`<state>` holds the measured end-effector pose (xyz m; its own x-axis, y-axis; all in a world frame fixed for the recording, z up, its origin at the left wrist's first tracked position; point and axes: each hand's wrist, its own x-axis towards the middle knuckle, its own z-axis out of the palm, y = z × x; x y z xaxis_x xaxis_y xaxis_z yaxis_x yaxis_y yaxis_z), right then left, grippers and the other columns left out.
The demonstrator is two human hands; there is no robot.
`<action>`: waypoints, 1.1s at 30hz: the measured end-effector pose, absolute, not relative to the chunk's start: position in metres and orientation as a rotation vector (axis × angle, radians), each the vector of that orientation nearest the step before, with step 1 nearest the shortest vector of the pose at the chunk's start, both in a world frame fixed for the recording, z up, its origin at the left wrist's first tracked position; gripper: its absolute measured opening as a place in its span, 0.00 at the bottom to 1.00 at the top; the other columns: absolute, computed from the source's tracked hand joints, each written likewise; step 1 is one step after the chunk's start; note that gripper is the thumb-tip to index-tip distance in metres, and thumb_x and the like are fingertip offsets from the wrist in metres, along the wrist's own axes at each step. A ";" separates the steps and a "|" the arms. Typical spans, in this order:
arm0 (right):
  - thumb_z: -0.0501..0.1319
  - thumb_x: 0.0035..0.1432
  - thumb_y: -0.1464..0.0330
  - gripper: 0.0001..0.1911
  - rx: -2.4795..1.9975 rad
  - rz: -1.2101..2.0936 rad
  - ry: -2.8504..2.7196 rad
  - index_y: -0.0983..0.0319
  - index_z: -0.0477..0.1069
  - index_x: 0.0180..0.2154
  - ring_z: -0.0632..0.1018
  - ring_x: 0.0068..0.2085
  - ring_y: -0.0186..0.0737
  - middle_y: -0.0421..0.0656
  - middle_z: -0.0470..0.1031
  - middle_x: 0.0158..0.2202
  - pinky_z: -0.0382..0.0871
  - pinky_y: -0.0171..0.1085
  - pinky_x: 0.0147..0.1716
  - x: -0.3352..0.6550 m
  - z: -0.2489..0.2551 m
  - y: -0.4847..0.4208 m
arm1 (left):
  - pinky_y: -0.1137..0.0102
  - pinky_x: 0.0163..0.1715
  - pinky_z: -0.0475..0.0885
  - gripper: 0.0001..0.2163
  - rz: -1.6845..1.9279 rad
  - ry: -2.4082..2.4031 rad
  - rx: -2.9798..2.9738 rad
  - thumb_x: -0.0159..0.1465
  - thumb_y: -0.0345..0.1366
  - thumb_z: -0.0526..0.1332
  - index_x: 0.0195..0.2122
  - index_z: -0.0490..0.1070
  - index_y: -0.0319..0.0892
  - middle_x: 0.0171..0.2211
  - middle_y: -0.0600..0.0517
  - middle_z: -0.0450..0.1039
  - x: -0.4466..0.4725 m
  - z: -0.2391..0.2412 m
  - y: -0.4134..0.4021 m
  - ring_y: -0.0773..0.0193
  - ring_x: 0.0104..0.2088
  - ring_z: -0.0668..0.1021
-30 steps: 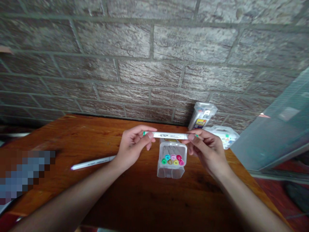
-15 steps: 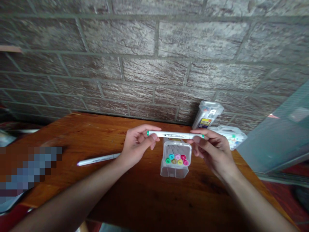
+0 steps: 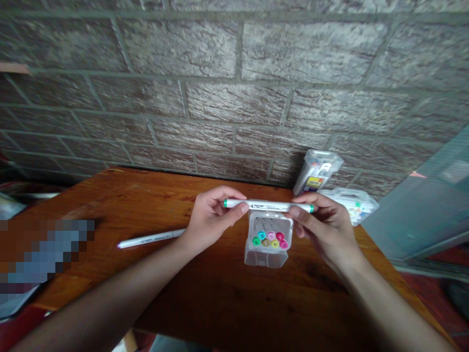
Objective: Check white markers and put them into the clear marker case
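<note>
Between my two hands a white marker with green ends (image 3: 269,206) is held level above the table. My left hand (image 3: 210,215) pinches its left end between thumb and fingers. At the other end, my right hand (image 3: 324,222) grips it the same way. Just below the marker, a clear plastic case (image 3: 266,258) sits open, with several markers (image 3: 271,236) inside showing coloured round caps in green, blue, pink, red, yellow and brown. A white marker with a purple tip (image 3: 152,238) lies on the table by my left wrist, partly hidden by it.
The wooden table (image 3: 164,195) meets a stone-block wall (image 3: 212,107). At the back right, a clear marker case (image 3: 318,171) stands upright beside another clear plastic box (image 3: 355,208). A blurred-out object (image 3: 54,254) is at the left edge.
Both hands still hold the green-ended marker. My left fingers have slid slightly further inward along it, and the view has shifted a little.
</note>
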<state>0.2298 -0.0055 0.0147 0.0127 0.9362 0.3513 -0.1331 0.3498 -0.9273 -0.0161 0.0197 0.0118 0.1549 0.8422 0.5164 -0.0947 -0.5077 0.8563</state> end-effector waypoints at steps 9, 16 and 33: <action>0.80 0.54 0.63 0.12 -0.846 1.010 -1.282 0.58 0.83 0.38 0.72 0.18 0.30 0.39 0.81 0.25 0.64 0.31 0.17 0.230 0.014 -0.006 | 0.78 0.18 0.65 0.07 1.452 0.710 1.629 0.63 0.37 0.74 0.37 0.80 0.39 0.22 0.56 0.75 -0.018 0.012 0.019 0.73 0.18 0.72; 0.80 0.54 0.63 0.11 -0.854 0.976 -1.279 0.58 0.83 0.36 0.68 0.17 0.28 0.36 0.75 0.22 0.55 0.31 0.15 0.229 0.017 -0.008 | 0.77 0.17 0.65 0.08 1.436 0.741 1.629 0.64 0.38 0.74 0.37 0.80 0.39 0.22 0.54 0.75 -0.019 0.011 0.019 0.72 0.18 0.73; 0.79 0.54 0.62 0.10 -0.841 1.027 -1.268 0.56 0.87 0.39 0.67 0.17 0.28 0.40 0.81 0.24 0.55 0.31 0.15 0.228 0.019 -0.011 | 0.75 0.20 0.66 0.08 1.444 0.667 1.555 0.66 0.39 0.73 0.39 0.82 0.41 0.24 0.53 0.77 -0.022 0.004 0.023 0.71 0.19 0.73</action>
<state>0.2276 -0.0112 0.0188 0.0030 0.9392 0.3434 -0.1405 0.3404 -0.9297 -0.0219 0.0228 0.0045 0.1778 0.8524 0.4917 -0.1785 -0.4635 0.8680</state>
